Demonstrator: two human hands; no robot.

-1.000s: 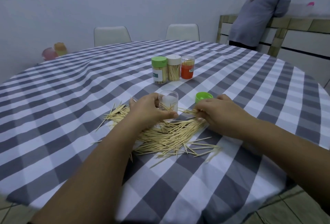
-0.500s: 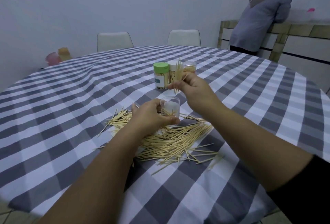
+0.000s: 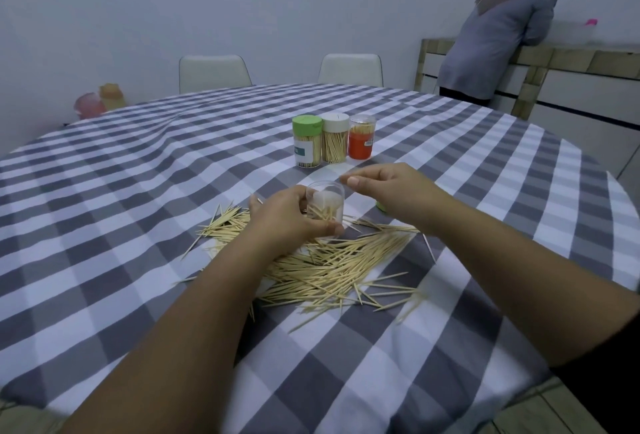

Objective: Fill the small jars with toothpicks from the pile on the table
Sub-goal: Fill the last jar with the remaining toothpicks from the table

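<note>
Clear jar (image 3: 325, 207), partly filled, is gripped by left hand (image 3: 289, 217) beside the toothpick pile (image 3: 332, 264) mid-bench; right hand (image 3: 391, 191) hovers with loose, empty fingers (image 3: 353, 180); next: pinch more

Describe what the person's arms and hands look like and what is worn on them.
Both forearms are bare, and neither the left hand nor the right hand has gloves. No rings, watch or bracelets show. A dark sleeve covers the right upper arm at the frame's lower right corner.

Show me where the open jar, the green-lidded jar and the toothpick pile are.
open jar (image 3: 327, 205), head view, clear side wall
green-lidded jar (image 3: 306, 124), head view, lid
toothpick pile (image 3: 346, 265), head view, middle
</note>
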